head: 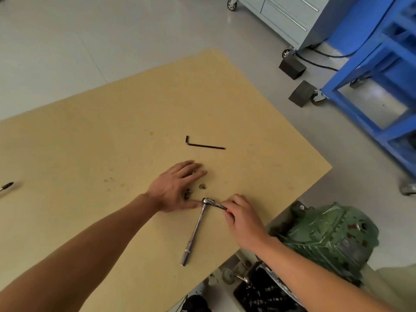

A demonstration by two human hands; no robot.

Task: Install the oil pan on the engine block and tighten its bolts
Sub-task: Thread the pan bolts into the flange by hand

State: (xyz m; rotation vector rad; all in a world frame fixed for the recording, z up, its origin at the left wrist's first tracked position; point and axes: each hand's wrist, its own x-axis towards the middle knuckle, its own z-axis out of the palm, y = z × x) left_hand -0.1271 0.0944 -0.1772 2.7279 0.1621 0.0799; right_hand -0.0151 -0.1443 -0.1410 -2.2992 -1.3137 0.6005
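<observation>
Floor (67,41): pale, smooth, surrounding the work area on all sides we can see

Tabletop (112,131): tan board, lightly stained, its lower left corner cut off by the frame

Background, upper right: grey drawer cabinet (288,14) on casters; blue frame (351,82), partly out of view; two black blocks (292,66) by the wheels; dark cables (319,61) on the floor

On the board: one black hex key (203,145), lying apart from the hands; a few small bolts (202,187), some half covered by the left hand (173,188), so we cannot count them

Left hand: palm down, fingers straight and spread, thumb tip beside the head of the ratchet (207,201)

Right hand (243,219): fingers curled, pinching the ratchet handle, which it mostly hides; an extension bar (195,230) with socket lies on the board, pointing toward us

Green casting (326,230): beside the table's right edge, lower down; we cannot tell pan from block

Left edge: a dark pointed object (6,186), cut off, unidentified

Below the table edge: dark clutter, too indistinct to list
</observation>
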